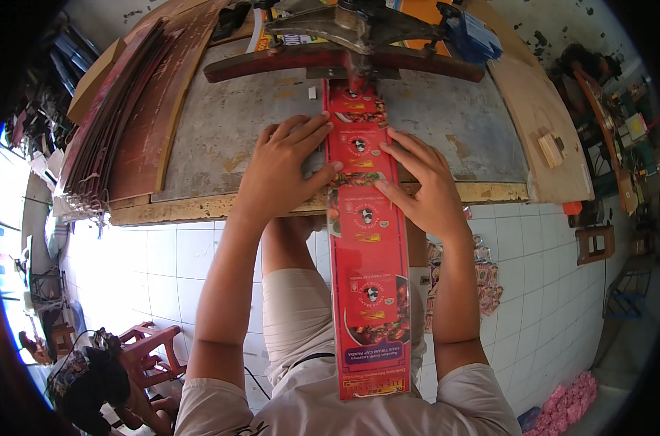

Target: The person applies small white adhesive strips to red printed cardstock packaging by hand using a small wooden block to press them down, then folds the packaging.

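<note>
Both hands flank a long red printed strip on the grey worktop.

From the head camera we see the red printed strip running straight away from us, its long axis from our lap up to the red-armed press at the far end of the grey worktop. Our left hand lies flat just left of it, fingers spread and fingertips touching its left edge, gripping nothing. Our right hand rests likewise against its right edge, flat and unclenched. Both sit equally near. The strip overhangs the worktop's wooden near edge between our wrists. Bare worktop lies outward of each hand; stacked brown boards stand well left of the left hand.
</note>
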A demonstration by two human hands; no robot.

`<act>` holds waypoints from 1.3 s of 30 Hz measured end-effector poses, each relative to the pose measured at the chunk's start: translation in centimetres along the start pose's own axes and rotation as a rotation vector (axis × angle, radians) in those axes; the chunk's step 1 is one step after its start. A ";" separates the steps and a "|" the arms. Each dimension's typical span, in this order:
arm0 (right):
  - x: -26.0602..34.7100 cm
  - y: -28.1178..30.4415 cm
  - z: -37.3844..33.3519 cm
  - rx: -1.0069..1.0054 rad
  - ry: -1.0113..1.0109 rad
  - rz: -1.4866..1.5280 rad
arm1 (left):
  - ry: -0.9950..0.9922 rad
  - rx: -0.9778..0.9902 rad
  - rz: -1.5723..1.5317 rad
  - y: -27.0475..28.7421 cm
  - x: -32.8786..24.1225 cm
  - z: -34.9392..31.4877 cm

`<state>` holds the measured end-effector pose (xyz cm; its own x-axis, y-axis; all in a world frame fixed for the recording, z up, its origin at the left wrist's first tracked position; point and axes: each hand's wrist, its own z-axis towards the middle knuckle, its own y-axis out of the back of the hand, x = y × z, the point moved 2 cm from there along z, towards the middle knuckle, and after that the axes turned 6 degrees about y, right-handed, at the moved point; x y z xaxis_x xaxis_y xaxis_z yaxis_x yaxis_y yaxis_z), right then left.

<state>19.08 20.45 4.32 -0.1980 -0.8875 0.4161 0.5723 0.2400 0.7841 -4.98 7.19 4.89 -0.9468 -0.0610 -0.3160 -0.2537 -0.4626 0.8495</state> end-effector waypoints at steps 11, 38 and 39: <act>0.0 0.1 0.0 0.014 -0.014 0.005 | -0.003 -0.024 -0.036 -0.3 0.2 -0.1; -0.1 0.0 0.0 -0.005 0.012 0.014 | -0.002 -0.023 -0.033 -0.3 0.1 0.0; -0.1 0.0 0.0 -0.005 0.009 0.014 | -0.003 -0.017 -0.028 -0.3 0.1 0.0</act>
<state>19.14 20.57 4.28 -0.1824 -0.8876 0.4229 0.5794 0.2504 0.7756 -5.01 7.36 4.60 -0.9401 -0.0451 -0.3380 -0.2767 -0.4786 0.8333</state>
